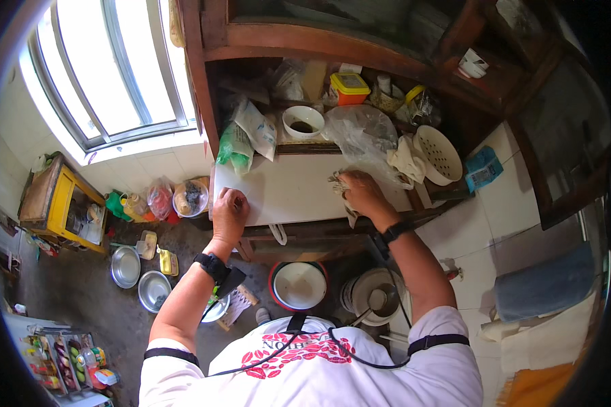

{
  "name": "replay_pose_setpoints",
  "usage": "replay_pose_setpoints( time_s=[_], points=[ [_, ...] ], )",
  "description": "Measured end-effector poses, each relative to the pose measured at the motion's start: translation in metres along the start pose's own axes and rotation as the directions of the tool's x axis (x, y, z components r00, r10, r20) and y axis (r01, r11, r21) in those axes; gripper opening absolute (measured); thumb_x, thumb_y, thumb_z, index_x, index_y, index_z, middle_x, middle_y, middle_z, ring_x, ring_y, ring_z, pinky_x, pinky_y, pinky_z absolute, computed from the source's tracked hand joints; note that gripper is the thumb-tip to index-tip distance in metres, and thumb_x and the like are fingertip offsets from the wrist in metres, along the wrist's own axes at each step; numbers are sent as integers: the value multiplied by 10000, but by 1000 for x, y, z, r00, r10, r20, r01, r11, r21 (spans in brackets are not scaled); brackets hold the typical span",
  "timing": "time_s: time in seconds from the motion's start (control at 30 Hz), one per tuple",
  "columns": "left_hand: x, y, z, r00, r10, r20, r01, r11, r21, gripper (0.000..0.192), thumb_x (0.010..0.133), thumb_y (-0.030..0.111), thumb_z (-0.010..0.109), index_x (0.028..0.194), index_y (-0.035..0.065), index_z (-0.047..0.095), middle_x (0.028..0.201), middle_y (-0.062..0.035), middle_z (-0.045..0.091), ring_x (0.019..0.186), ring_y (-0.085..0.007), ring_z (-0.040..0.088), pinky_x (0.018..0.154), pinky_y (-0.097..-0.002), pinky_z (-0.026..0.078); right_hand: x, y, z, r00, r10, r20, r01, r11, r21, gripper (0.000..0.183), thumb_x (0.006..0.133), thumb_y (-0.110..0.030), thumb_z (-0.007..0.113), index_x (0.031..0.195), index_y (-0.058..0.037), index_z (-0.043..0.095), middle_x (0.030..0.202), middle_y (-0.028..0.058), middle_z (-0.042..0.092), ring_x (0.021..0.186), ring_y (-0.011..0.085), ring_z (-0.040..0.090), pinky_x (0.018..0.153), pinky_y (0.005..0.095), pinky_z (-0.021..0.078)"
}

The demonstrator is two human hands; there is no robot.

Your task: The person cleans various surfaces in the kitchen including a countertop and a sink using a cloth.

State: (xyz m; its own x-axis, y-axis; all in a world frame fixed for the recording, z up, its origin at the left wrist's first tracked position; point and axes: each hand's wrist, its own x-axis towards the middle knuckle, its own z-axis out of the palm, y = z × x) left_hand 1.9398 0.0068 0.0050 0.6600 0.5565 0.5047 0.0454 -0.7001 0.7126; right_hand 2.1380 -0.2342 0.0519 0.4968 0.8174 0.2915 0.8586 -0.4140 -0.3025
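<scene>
My right hand grips a crumpled patterned cloth and presses it on the white counter surface of a wooden cabinet. Part of the cloth hangs down towards the front edge. At the left end of that surface, my left hand rests with its fingers curled in; nothing clearly shows inside it. Behind the surface, a white bowl with dark liquid stands on the cabinet shelf. A clear plastic bag spills forward beside it. Green-and-white plastic packets lean at the left.
A white perforated basket and a pale cloth sit at the counter's right end. Below are a white basin, a bucket with a ladle, and metal basins on the floor. An open cabinet door juts out right.
</scene>
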Motion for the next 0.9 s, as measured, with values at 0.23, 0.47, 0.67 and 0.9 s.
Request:
replay_pose_setpoints(
  time_s=[0.23, 0.47, 0.67, 0.9],
  points=[
    [-4, -5, -5, 999, -29, -16, 30, 999, 37, 78, 674, -5, 561, 717, 31, 507, 713, -106, 492, 622, -244, 523, 564, -319, 429, -24, -17, -2, 992, -103, 77, 109, 990, -87, 308, 677, -13, 501, 983, -26, 531, 957, 173, 557, 900, 333, 511, 796, 389, 404],
    [-2, -7, -6, 1000, -25, 10, 25, 999, -47, 82, 674, -4, 564, 719, 28, 503, 723, -116, 496, 640, -254, 532, 561, -328, 435, -14, -20, -4, 986, 78, 150, -62, 992, -107, 276, 694, -5, 459, 957, -24, 541, 969, 177, 561, 894, 335, 519, 806, 388, 410],
    [-4, -12, -1, 999, -14, -34, 14, 1000, -19, 89, 666, 6, 568, 722, 42, 509, 744, -121, 508, 659, -286, 530, 576, -345, 441, -5, -9, -1, 968, 199, 151, -187, 978, -89, 353, 711, -24, 453, 1062, -39, 495, 1090, 159, 503, 987, 311, 480, 869, 359, 371],
    [-2, -9, 3, 999, 10, -53, -10, 1000, 10, 94, 650, 21, 576, 709, 49, 507, 731, -114, 503, 662, -293, 522, 588, -357, 435, 35, -48, 62, 998, -43, -50, 50, 986, 159, 392, 676, -2, 470, 1064, -46, 489, 1091, 164, 487, 1026, 323, 444, 883, 366, 361]
  ],
)
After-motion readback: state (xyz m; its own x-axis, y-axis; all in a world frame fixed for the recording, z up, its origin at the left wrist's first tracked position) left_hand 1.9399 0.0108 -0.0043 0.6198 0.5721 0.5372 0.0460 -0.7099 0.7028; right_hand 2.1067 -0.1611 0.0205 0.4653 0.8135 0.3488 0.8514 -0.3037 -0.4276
